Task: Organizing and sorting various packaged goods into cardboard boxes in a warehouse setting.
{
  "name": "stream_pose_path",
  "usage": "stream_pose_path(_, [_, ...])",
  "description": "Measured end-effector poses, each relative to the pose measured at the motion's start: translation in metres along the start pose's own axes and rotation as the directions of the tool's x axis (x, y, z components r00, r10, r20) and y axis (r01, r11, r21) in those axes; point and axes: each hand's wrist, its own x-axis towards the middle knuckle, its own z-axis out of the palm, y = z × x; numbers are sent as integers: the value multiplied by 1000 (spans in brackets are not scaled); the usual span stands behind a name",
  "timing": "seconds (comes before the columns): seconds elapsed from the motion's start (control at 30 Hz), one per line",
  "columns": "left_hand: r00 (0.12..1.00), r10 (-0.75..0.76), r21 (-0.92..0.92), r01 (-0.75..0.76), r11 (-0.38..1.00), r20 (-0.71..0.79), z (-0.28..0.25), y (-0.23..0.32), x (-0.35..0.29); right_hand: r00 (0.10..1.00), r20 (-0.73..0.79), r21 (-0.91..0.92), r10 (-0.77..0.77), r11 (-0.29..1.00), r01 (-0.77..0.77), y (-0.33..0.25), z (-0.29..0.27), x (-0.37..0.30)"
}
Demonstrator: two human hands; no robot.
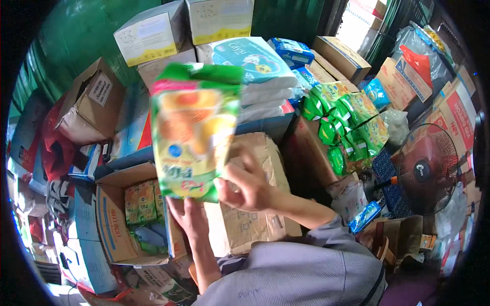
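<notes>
One green-and-yellow food pouch is held raised at centre, between the open carton on the near left and the piled green pouches on the right. Its bottom edge is gripped by the left hand; its lower right edge is pinched by the right hand, slightly blurred. Similar yellow-green packets are contained in the open carton. A black desk fan is noted at far right.
</notes>
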Motion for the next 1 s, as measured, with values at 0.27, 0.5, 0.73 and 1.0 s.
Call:
stream_pose_path(0.27, [911, -205, 45, 203, 978, 359, 143, -8, 4, 903, -421, -337, 90, 908, -248, 26, -87, -20])
stream_pose_path(0.5, [835, -350, -39, 403, 914, 424, 252, -31, 21, 879, -472, -428, 73, 853, -300, 59, -139, -24])
stream_pose_path(0.73, [862, -399, 297, 311, 903, 312, 333, -93, 44, 807, -520, -265, 281, 845, -465, 99, -143, -32])
stream_pose_path(1.0, [920, -329, 221, 283, 933, 215, 367, -163, 62, 795, -433, -183, 424, 822, -539, 119, -134, -39])
